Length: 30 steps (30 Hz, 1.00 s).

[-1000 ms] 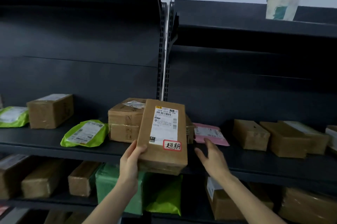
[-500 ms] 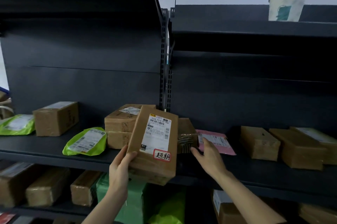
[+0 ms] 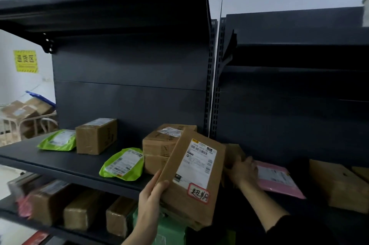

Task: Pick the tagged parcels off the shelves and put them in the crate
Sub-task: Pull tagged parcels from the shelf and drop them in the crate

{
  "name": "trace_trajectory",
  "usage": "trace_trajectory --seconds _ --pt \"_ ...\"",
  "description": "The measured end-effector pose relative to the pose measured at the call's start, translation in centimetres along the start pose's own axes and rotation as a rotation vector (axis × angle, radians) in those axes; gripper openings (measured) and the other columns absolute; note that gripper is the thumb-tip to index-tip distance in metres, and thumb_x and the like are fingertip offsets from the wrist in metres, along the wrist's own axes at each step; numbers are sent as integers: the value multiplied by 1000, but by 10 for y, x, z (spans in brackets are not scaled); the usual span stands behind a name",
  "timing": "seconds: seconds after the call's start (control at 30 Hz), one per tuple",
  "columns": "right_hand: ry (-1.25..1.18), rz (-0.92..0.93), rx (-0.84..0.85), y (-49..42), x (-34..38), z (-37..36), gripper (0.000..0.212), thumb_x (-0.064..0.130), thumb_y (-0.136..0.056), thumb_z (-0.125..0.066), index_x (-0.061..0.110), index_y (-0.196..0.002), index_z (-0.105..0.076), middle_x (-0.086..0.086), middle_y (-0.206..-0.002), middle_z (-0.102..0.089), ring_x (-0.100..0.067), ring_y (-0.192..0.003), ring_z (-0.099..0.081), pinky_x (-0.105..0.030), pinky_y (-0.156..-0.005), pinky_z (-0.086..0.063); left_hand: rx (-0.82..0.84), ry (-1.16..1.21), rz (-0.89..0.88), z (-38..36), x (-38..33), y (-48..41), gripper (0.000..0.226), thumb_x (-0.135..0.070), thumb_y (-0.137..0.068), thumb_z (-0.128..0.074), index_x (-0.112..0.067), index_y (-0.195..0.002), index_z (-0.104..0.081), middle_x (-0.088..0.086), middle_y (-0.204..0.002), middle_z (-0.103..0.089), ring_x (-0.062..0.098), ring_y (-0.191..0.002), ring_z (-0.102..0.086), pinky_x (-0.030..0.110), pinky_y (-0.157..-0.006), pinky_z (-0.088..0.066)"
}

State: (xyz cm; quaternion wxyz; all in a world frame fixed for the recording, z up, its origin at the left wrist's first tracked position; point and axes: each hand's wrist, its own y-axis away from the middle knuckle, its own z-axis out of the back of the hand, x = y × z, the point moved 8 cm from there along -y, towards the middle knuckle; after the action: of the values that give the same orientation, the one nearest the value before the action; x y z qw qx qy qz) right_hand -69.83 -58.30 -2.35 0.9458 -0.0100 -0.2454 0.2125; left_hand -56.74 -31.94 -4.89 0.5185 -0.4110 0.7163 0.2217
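Note:
My left hand [image 3: 151, 196] grips the lower left corner of a flat cardboard parcel [image 3: 191, 177], tilted in front of the middle shelf [image 3: 60, 165]. The parcel carries a white shipping label and a red-bordered handwritten tag [image 3: 198, 192]. My right hand [image 3: 244, 173] reaches onto the shelf just right of the parcel. It is against a small brown box [image 3: 232, 153], its fingertips blurred and partly hidden behind the parcel. No crate is in view.
On the middle shelf lie two stacked boxes [image 3: 159, 145], two green mailers [image 3: 123, 164] [image 3: 58, 141], a brown box [image 3: 95, 137], a pink mailer [image 3: 279, 182] and a box at right [image 3: 343, 184]. The lower shelf holds several boxes [image 3: 83, 208]. Cartons are piled at far left [image 3: 24, 113].
The view swung left and up. My left hand tilted the tagged parcel and drew it nearer. My right hand moved forward from open air onto the small brown box.

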Motion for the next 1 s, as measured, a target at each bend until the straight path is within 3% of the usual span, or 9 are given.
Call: trace_trajectory --seconds 0.13,0.23,0.37,0.43,0.53,0.6,0.73,0.87,1.0 --pt "3 -27 -13 -4 -6 -4 74 67 -79 -48 15 -132 -42 -25 -139 -34 -40 -127 -32 -44 -104 -36 -4 7 -16 -1 -2 1 54 -23 -76 -67 -11 -128 -58 11 -110 -67 27 -96 -62 32 -67 -47" --pt "-27 -39 -17 0 -18 -3 82 77 -68 -42 14 -118 -58 -20 -124 -52 -36 -111 -47 -41 -94 -44 1 3 -14 -4 2 3 47 -22 -85 -62 -13 -130 -56 11 -113 -67 28 -100 -62 37 -75 -50" --pt "-102 -4 -80 24 -34 20 63 54 -79 -57 17 -129 -48 -19 -125 -51 -37 -115 -42 -37 -93 -38 -35 -6 -3 -10 9 10 51 -28 -83 -64 -16 -131 -56 10 -117 -66 29 -107 -61 47 -93 -49" --pt "-148 40 -92 35 -45 28 65 58 -73 -53 22 -126 -50 -14 -119 -58 -34 -110 -47 -36 -92 -37 -48 3 -1 -18 13 15 46 -24 -85 -63 -16 -130 -57 10 -118 -66 29 -108 -60 46 -94 -49" --pt "-287 2 -57 46 -75 33 72 70 -57 -42 32 -116 -55 -9 -109 -63 -32 -103 -53 -38 -89 -46 -60 32 8 -35 21 25 40 -17 -90 -57 -14 -130 -56 10 -118 -65 27 -109 -59 40 -91 -48" --pt "-334 -21 -47 54 -92 42 74 72 -56 -42 30 -116 -56 -8 -109 -62 -33 -106 -53 -39 -86 -48 -61 43 18 -46 26 33 39 -16 -90 -56 -12 -129 -57 10 -117 -65 24 -108 -59 33 -86 -47" --pt "-491 -65 -44 71 -114 61 53 58 -79 -52 19 -115 -58 -5 -112 -63 -26 -105 -56 -35 -86 -47 -53 39 73 -67 38 41 36 -19 -90 -55 -9 -125 -59 9 -114 -65 21 -100 -58 32 -84 -44" --pt "-677 -139 50 78 -132 59 62 59 -82 -49 17 -126 -55 -3 -121 -62 -20 -107 -57 -34 -90 -48 -68 52 146 -76 46 40 36 -22 -89 -57 -8 -122 -61 10 -108 -64 23 -95 -57 35 -82 -43" --pt "-724 -162 93 84 -141 58 52 59 -84 -49 23 -121 -56 -1 -122 -60 -22 -111 -56 -39 -101 -43 -71 33 178 -78 51 38 27 -27 -87 -59 -15 -110 -65 7 -102 -64 24 -94 -56 35 -81 -43"
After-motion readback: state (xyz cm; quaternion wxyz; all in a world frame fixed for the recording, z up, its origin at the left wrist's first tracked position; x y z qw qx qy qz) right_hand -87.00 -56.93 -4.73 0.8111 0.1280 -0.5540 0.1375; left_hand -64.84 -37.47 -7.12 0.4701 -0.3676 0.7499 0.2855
